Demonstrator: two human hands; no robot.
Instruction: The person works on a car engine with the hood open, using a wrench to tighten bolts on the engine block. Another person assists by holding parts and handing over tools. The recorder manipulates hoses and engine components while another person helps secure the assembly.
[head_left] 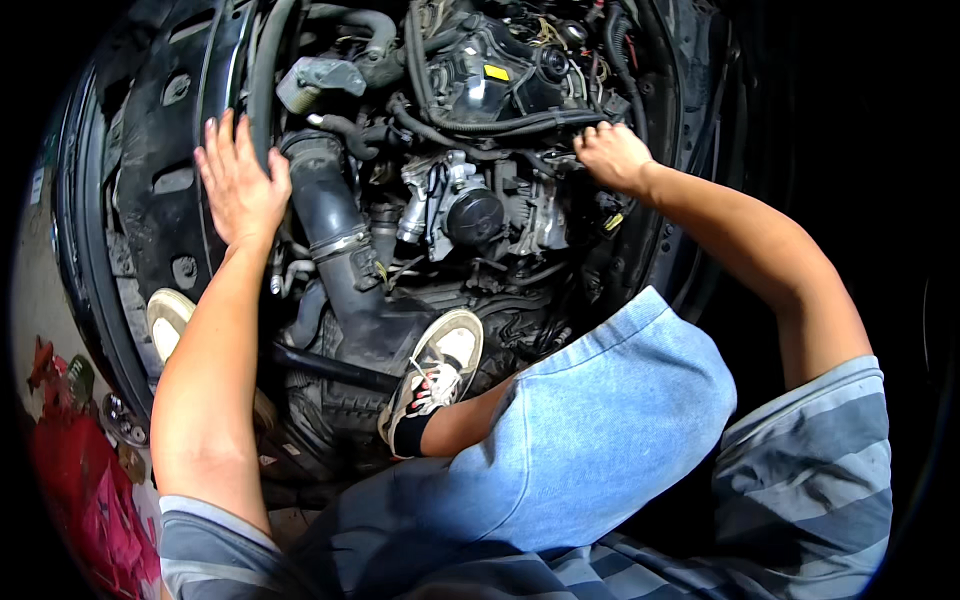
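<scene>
Our left hand (pixel 240 185) rests spread and flat beside the black intake hose (pixel 330 215); our right hand (pixel 612 155) seems curled around cables (pixel 520 122), grip unclear.

Shoe (pixel 440 372) atop engine bay (pixel 330 400)

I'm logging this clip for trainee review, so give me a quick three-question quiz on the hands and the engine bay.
1. True or false: the left hand lies flat and open beside the black intake duct.
2. Which hand reaches into the wiring and hoses at the far side of the engine? A) left B) right C) both
3. What is planted among the engine parts near the middle of the view?

Key: 1 true. 2 B. 3 A foot in a pale sneaker.
</scene>
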